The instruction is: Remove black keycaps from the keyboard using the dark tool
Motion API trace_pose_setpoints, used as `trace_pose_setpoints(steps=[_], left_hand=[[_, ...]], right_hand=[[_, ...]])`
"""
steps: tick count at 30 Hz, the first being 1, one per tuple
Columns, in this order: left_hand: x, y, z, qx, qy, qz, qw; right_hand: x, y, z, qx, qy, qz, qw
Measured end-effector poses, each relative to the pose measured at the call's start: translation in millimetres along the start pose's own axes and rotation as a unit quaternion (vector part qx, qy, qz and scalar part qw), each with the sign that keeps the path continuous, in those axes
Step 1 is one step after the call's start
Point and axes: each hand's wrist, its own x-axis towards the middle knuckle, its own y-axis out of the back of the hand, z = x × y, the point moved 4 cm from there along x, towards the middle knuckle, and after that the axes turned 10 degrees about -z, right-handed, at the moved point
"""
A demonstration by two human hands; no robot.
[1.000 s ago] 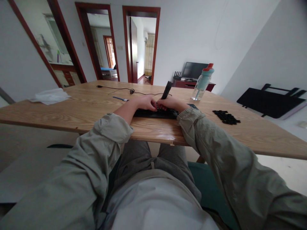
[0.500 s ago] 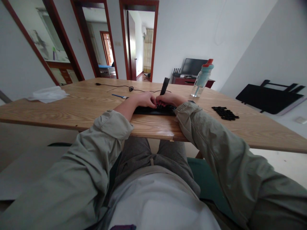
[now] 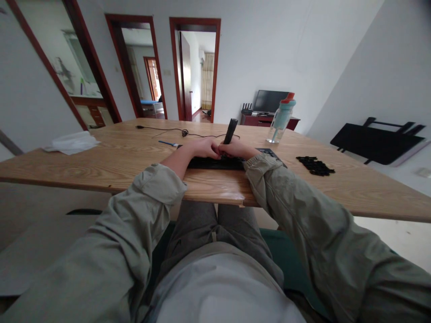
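Observation:
A black keyboard (image 3: pixel 215 164) lies near the table's front edge, largely covered by my hands and forearms. My right hand (image 3: pixel 235 148) is closed around a black stick-like tool (image 3: pixel 230 131), whose upper end points up and slightly right. The tool's lower end is hidden behind the fingers. Right beside it, my left hand (image 3: pixel 206 148) rests over the keyboard with fingers curled in, almost touching the right hand; whatever is between its fingers cannot be seen. On the table to the right sits a pile of small black pieces (image 3: pixel 315 166), which look like keycaps.
A clear bottle with a red cap (image 3: pixel 281 119) stands behind the keyboard on the right. A thin black cable (image 3: pixel 184 133) crosses the wooden table (image 3: pixel 134 157). A blue-handled brush (image 3: pixel 167 143) lies behind my left wrist, and white tissue (image 3: pixel 74 142) lies far left.
The whole view has shifted, so the table sits slightly lower in the picture. Both hands stay over the keyboard, and the black tool remains in my right hand.

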Motion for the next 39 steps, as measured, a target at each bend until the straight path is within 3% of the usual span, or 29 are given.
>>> trace_pose_setpoints(steps=[4, 9, 13, 16, 21, 25, 28, 34, 39], left_hand=[[3, 12.2, -11, 0.005, 0.025, -0.015, 1.0], [10, 28.0, -22, 0.033, 0.011, -0.05, 0.998], [15, 45.1, -17, 0.046, -0.021, -0.054, 0.997], [18, 52.9, -9, 0.052, -0.06, -0.075, 0.994], [18, 34.0, 1, 0.087, -0.113, -0.141, 0.98], [15, 15.2, 8, 0.144, -0.17, -0.121, 0.967], [12, 9.4, 13, 0.163, -0.17, -0.111, 0.965], [0, 1.7, 22, 0.192, -0.103, -0.052, 0.974], [-7, -8.9, 27, 0.171, -0.074, 0.005, 0.982]], right_hand=[[-13, 1, -4, 0.013, 0.037, 0.018, 0.999], [-22, 3, -6, -0.028, 0.057, 0.017, 0.998], [-26, 4, -4, -0.054, 0.084, 0.001, 0.995], [-32, 6, -2, -0.028, 0.082, 0.024, 0.996], [-43, 11, -2, 0.032, 0.045, 0.076, 0.996], [-56, 24, 5, 0.134, 0.038, 0.131, 0.982], [-66, 35, 17, 0.194, 0.029, 0.162, 0.967], [-86, 66, 45, 0.046, 0.042, 0.308, 0.95], [-98, 84, 83, 0.01, 0.041, 0.322, 0.946]])
